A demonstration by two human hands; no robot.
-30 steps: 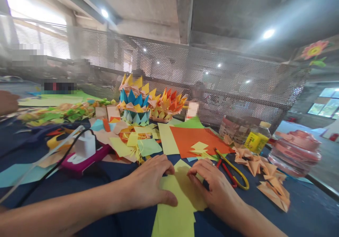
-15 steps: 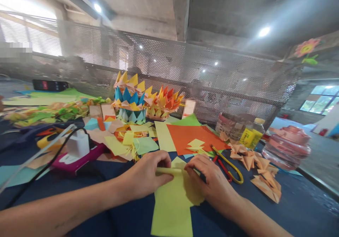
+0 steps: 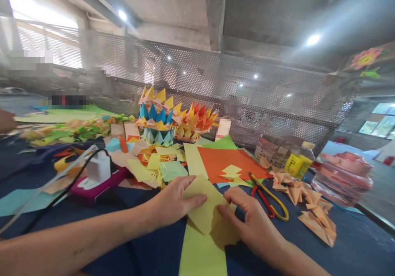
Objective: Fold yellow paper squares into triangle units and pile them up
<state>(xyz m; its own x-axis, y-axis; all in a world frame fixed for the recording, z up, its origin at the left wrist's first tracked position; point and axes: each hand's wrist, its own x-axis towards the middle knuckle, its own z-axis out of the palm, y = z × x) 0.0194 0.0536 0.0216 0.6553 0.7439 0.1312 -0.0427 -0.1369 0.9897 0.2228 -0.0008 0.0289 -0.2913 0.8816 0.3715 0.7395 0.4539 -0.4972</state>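
Observation:
A small square of pale yellow paper [image 3: 202, 200] is raised between my hands, one corner pointing away from me. My left hand [image 3: 177, 202] pinches its left side, thumb on the near face. At its right side, my right hand [image 3: 242, 210] also grips the paper, with thumb and forefinger at the edge. Beneath lies a longer strip of yellow-green paper [image 3: 202, 255], flat on the dark blue tabletop and crossed by the square's shadow. Just beyond my right hand rest scissors [image 3: 271, 198] with red and yellow handles.
Folded paper crowns [image 3: 157, 119] stand at the back. An orange sheet [image 3: 231, 161] lies ahead, folded peach pieces [image 3: 317, 222] at right. A pink bottle [image 3: 344, 177] and a yellow-labelled bottle [image 3: 299, 161] stand right. A magenta power strip [image 3: 95, 185] with cables sits left.
The yellow paper, earlier seen nearly edge-on with a crease or rolled edge under my left fingers, now shows its broad face as an opened square. The view has shifted slightly.

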